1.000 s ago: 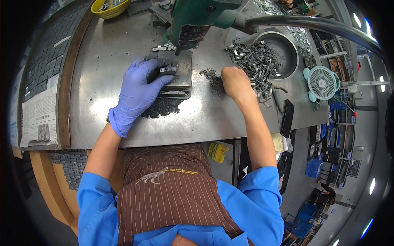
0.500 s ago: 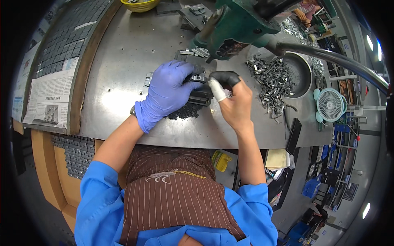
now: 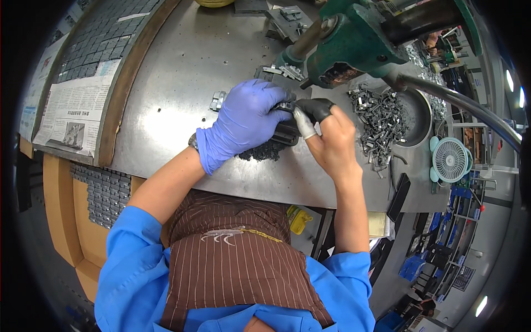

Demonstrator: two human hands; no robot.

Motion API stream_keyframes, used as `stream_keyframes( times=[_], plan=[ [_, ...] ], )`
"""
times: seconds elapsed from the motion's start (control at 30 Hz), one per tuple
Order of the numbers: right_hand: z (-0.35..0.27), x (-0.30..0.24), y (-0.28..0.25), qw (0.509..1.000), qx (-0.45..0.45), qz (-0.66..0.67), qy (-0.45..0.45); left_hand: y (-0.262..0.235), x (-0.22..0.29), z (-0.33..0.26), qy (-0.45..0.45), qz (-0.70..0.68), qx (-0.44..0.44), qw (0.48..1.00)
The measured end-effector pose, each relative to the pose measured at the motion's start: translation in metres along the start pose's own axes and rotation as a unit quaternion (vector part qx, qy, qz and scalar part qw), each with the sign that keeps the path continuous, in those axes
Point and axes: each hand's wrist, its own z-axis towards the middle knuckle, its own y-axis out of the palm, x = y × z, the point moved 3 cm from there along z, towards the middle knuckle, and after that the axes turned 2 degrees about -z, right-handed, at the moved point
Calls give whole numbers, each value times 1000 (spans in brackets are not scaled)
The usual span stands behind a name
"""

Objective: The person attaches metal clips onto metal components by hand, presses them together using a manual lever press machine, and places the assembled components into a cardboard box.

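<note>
Steel table (image 3: pixel 182 72), part (image 3: pixel 286 105) in left hand (image 3: pixel 244 117), tray (image 3: pixel 126 83) of pieces (image 3: pixel 108 48)

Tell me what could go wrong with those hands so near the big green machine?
The left hand and right hand are close to the green machine, so one might get pinched if it moved.

The small part in the left hand could slip, because it is little.

The black phone lies by the edge of the table, so a bump might knock it off.
</note>
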Motion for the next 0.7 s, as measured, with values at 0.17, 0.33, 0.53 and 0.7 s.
stream_keyframes(
  times=[0.17, 0.33, 0.53, 0.7],
  plan=[
    [5, -5, -3, 998, -34, -48, -24, -2, 2, 0, 8, 9, -3, 1000],
    [-10, -2, -6, 998, 43, 17, 33, 2, -7, 1, -109, -84, 16, 990],
    [-17, 16, -122, 812, 480, 325, 67, 13, -19, 8, -134, -68, 3, 989],
    [42, -50, -174, 798, 331, 500, -57, 12, -17, 12, -123, -64, 28, 990]
  ],
)
